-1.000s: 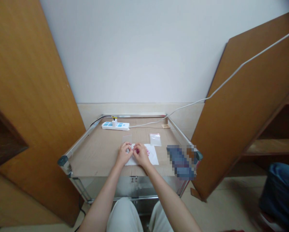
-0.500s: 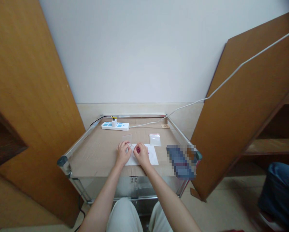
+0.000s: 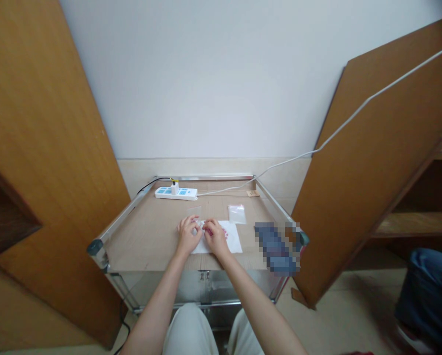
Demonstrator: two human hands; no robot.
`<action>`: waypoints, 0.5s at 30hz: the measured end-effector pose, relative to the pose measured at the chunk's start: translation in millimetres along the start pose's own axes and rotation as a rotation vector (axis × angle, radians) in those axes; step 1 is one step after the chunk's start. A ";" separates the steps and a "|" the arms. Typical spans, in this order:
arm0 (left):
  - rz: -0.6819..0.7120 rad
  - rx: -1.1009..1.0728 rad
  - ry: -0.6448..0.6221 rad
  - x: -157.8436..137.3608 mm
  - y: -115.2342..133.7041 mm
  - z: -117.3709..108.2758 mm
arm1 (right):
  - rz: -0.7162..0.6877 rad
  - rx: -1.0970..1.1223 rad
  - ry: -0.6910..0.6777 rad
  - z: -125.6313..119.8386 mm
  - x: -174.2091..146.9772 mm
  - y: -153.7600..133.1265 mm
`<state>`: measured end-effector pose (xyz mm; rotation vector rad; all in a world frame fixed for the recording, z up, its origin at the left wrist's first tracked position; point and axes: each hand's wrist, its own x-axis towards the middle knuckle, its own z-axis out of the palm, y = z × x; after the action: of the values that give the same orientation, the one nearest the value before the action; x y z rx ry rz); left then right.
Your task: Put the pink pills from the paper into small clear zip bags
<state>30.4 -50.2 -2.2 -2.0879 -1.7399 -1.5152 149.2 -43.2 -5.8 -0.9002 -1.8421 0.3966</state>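
Two bare hands at work over red beads on white paper

Both hands meet low over the near middle of a cardboard-covered tabletop (image 3: 143,236). Beneath and between them lies a sheet of white paper (image 3: 235,241), its right part bare and slightly skewed to the table's near edge. On it sit small red beads (image 3: 225,233), deep pinkish red and roundish. Some are scattered just right of the right hand (image 3: 215,235), and more show darkly under its curled fingers. They look loose rather than strung, though at this size their exact shape is hard to judge.

The right hand is bent inward, thumb close to its fingertips, right above the beads; whether one is pinched there I cannot make out. The left hand (image 3: 187,231) has thumb and forefinger curved into a near-closed ring, the other fingers spread. Something pale and clear shows by its fingertips, but the view does not settle whether it is gripped. The two sets of fingertips almost touch.

A clear plastic bag (image 3: 237,214) lies flat just beyond the paper's far edge, glossy and faintly whitish. A second, fainter transparent sheet (image 3: 194,210) lies just past the left hand. Farther back rests a white power strip (image 3: 182,194) with blue sockets and a white plug (image 3: 175,188) in it. At the table's right, a dark blue item (image 3: 276,246) is blurred into blocks.
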 end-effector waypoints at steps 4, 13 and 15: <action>0.013 -0.003 0.009 0.0 -0.2 -0.1 | -0.005 0.010 -0.043 1.0 -0.9 1.4; 0.039 -0.057 0.003 -1.2 1.6 -6.6 | 0.033 0.248 0.000 5.9 2.0 10.8; 0.073 -0.060 -0.021 -1.0 4.0 -7.3 | 0.081 0.296 0.031 5.0 2.8 12.4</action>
<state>28.9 -56.6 3.0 -2.1774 -1.6243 -1.5508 149.1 -32.3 -14.0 -0.7729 -1.6672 0.6822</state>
